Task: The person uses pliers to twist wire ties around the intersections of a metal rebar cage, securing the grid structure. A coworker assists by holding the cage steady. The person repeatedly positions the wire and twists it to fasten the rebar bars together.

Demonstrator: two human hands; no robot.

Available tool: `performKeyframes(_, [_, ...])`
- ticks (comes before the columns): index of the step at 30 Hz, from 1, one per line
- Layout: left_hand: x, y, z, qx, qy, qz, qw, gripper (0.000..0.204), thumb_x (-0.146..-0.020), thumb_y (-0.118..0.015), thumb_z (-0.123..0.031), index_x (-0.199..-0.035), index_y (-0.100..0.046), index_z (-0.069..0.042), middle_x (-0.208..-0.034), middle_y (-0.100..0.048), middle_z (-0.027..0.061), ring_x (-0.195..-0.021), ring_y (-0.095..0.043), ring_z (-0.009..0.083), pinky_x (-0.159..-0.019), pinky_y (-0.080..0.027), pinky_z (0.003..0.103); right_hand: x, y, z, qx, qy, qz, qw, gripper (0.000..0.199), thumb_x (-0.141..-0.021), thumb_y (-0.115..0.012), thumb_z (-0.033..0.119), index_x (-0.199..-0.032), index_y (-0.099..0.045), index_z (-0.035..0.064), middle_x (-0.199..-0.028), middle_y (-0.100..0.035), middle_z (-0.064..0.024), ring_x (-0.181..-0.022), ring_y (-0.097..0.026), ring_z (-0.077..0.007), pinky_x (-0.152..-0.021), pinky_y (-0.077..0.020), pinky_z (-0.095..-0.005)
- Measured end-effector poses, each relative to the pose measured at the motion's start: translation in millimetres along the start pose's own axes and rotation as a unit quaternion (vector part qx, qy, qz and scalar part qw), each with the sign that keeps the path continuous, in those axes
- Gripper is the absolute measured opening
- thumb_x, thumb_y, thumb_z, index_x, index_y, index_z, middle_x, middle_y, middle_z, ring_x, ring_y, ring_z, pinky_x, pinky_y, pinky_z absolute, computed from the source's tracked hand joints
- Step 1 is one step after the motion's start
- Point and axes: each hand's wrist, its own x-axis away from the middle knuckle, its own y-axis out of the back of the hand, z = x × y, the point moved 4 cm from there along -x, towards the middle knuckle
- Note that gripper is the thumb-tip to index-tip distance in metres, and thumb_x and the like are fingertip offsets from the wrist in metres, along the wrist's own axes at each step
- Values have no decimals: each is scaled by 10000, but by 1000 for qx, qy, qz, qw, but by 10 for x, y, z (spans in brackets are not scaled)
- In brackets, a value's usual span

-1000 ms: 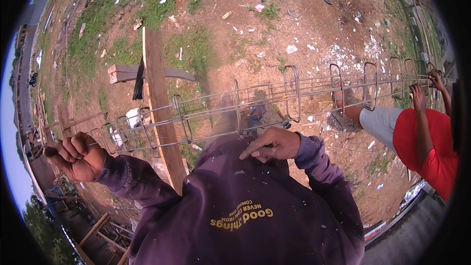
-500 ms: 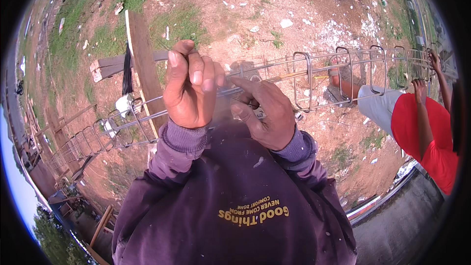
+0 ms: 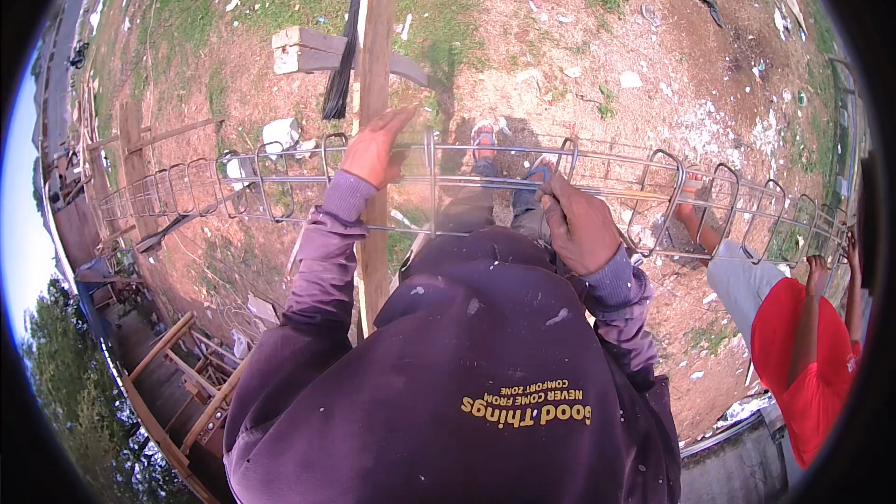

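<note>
A long steel rebar cage (image 3: 504, 150) of thin bars and rectangular stirrups stretches across in front of my body. My left hand (image 3: 375, 147) lies over its bars beside an upright wooden post (image 3: 373, 47), fingers stretched out and slightly blurred. Closed fingers on my right hand (image 3: 581, 224) press at the bars just below a stirrup (image 3: 567, 155); what they grip is hidden. Between the hands, another stirrup (image 3: 430, 177) looks smeared by motion. A bundle of black tie wire (image 3: 343, 65) hangs at the post's left side.
A wooden beam (image 3: 308, 51) crosses behind the post. At the far right, a person in a red shirt (image 3: 805, 345) has both hands at the cage's end. White containers (image 3: 280, 134) and scattered litter lie on the ground. Timber frames (image 3: 191, 378) stand lower left.
My hands, earlier raised close together above the cage, are now apart and lower at its bars. The left fingers have straightened from a curl. The view has shifted, moving the post rightward.
</note>
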Motion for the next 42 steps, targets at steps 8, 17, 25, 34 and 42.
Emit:
performKeyframes(8, [0,-629,402,87,-100,-6,991,520,-867,-633,-91,-1372,-513,-106,-1304,-599,148,-1173,-581,348,-1003,-482,424,-41,-621,169,-37,21,59,997,81,-907,-567,117,-959,-558,56,-747,-617,-201,-711,-617,-411,-630,-464,-484])
performKeyframes(17, [-51,-504,455,89,-115,-57,988,304,-811,-665,-96,-1115,-662,-81,-1084,-693,129,-946,-679,318,-795,-556,409,-146,-486,291,-2,-13,33,999,110,-896,-542,72,-988,-586,30,-810,-642,-223,-732,-634,-417,-630,-477,-453])
performKeyframes(25, [-53,-539,528,166,-131,-106,972,251,-747,-636,-21,-995,-647,-53,-897,-678,130,-822,-670,336,-686,-547,417,-166,-787,373,-2,-69,24,997,202,-899,-529,83,-1077,-607,26,-717,-610,-229,-683,-632,-403,-612,-474,-415])
performKeyframes(34, [-124,-447,592,171,-145,-68,972,301,-748,-718,-98,-1046,-696,-62,-1031,-704,153,-907,-686,339,-804,-557,399,-62,-859,647,-15,-22,-25,999,329,-862,-547,81,-1162,-680,92,-798,-671,-182,-676,-655,-358,-631,-512,-404])
performKeyframes(42, [-198,-582,475,288,-78,55,953,360,-824,-708,-8,-1180,-653,-13,-1109,-698,165,-1051,-680,229,-903,-544,332,303,-892,540,-53,-42,-75,995,289,-896,-567,110,-1163,-666,62,-742,-661,-188,-502,-594,-243,-548,-476,-341])
